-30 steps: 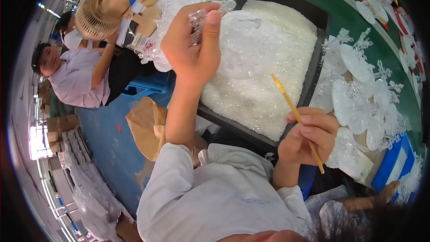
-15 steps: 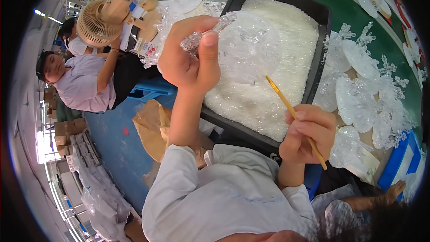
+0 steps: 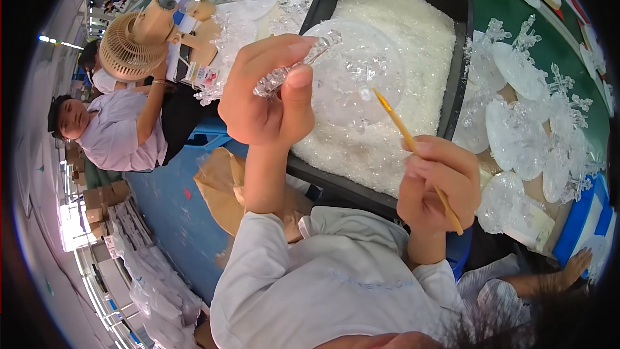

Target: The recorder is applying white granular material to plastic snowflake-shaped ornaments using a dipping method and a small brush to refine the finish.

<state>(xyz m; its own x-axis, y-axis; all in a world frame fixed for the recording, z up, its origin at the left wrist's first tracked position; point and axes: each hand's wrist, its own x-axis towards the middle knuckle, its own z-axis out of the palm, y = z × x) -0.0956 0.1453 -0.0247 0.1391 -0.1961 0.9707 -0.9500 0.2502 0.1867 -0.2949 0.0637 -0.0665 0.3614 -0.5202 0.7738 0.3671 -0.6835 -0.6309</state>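
Observation:
My left hand [image 3: 268, 94] is closed on the clear, knobbly stem of a round translucent disc ornament [image 3: 332, 106], pinched between thumb and fingers. The disc faces up over a black tray [image 3: 462, 84] filled with white, glittering granules [image 3: 429, 32]. In my right hand [image 3: 439, 184] is a thin yellow-handled paintbrush [image 3: 408, 137], held like a pen. Its tip is at a small whitish spot near the middle of the disc; whether it touches cannot be made out.
Several similar clear ornaments [image 3: 510, 129] lie piled right of the tray, near a blue bin [image 3: 578, 229]. At the left stand a beige fan [image 3: 132, 45] and a seated person [image 3: 119, 126]. A brown paper bag [image 3: 219, 184] is below. Another person's hand [image 3: 575, 268] shows lower right.
The brush tip has moved up and left, from the disc's lower edge toward its middle. My left hand keeps its hold on the ornament. The view has shifted slightly.

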